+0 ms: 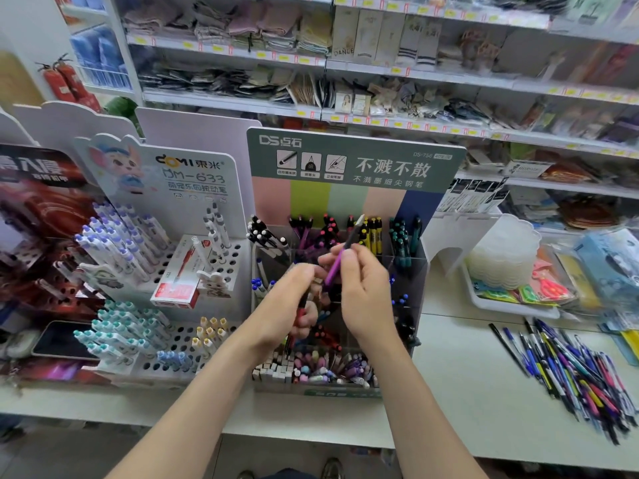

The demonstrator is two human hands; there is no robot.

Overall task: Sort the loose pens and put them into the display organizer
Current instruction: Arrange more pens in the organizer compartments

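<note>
So your right-hand fingers (351, 255) are pinched on a purple pen (334, 267), holding it tilted with its top end pointing up and to the right, above the organizer's back compartments. Your right hand (364, 295) sits close beside your left hand (294, 295), whose fingers are curled around a small bunch of pens (302, 307). Those look red and dark, but they're too blurry to count. Both hands hover right over the display organizer (416, 267), the clear one with the green header, where black-capped, pink, yellow and teal pens stand in separate back sections. Off to your right on the tabletop (460, 382) there's a pile of loose pens (581, 368), well apart from the organizer. A white pen stand (207, 271) sits just beside the organizer on its left.
</note>
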